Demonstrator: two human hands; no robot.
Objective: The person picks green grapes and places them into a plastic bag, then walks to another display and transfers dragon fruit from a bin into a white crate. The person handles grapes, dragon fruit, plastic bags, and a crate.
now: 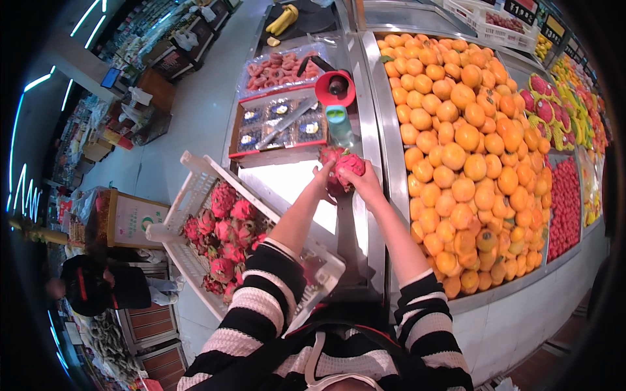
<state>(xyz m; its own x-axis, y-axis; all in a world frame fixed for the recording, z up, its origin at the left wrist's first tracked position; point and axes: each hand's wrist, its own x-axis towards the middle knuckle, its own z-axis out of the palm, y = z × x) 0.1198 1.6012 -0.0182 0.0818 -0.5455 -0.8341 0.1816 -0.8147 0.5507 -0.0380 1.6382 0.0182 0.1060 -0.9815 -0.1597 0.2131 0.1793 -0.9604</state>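
Observation:
Over the metal counter (287,166), both of my hands close around pink dragon fruits in front of me. My right hand (366,181) grips a dragon fruit (352,165) from its right side. Against the left side of the cluster, my left hand (321,177) is curled round another dragon fruit (329,155), its fingers partly hidden. A darker pink fruit surface shows just below, between the hands; I cannot tell whether it is a separate fruit. To the left, a white plastic crate (190,171) holds many more dragon fruits (225,228) and stands tilted beside my left forearm.
Ahead lie a boxed set of berry packs (280,124) with a knife (285,122) across it, a green-lidded bottle (340,127), a red bowl-like object (335,88), a tray of pinkish pieces (280,70) and bananas (282,19). Persimmons (466,163) fill the right bin. Someone in dark clothes (91,287) is far left.

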